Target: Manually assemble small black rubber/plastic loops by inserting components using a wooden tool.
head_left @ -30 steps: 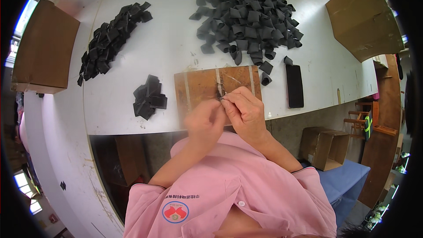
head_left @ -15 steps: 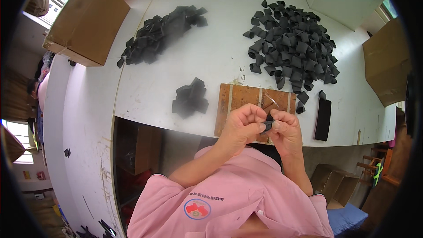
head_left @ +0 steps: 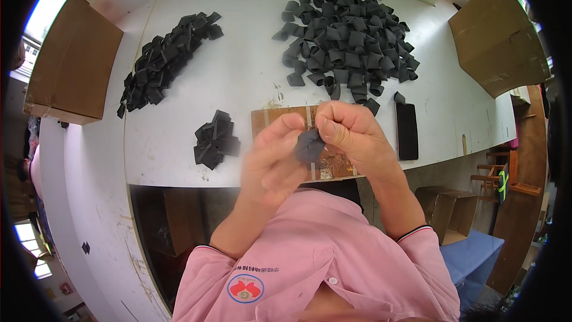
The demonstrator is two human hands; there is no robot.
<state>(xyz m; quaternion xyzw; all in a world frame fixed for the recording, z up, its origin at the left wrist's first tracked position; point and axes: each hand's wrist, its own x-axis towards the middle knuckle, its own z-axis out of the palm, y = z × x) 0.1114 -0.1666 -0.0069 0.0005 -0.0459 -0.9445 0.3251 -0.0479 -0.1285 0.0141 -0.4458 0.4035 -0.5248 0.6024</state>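
Note:
Between my two hands is a small dark-grey piece of fabric-like material (head_left: 310,146), raised over a brown wooden board (head_left: 262,120) with pale strips. My left hand (head_left: 271,154), smeared by motion, has its thumb and fingertips closed on the piece's left side. With thumb and bent fingers, my right hand (head_left: 353,136) pinches its upper right edge. Left of the board lies a small heap of flat dark pieces (head_left: 214,141). Beyond the board spreads a big pile of similar dark pieces curled into loops (head_left: 351,39).
A long heap of flat dark pieces (head_left: 167,56) lies at the far left. One black phone (head_left: 407,132) rests right of the board. Cardboard boxes stand at the left (head_left: 74,59) and right (head_left: 497,36). The white table's front edge (head_left: 179,185) curves before me.
Both hands have lifted the dark piece toward me, and it now shows a broader face. My view has swung to the right, so the table's contents appear farther left.

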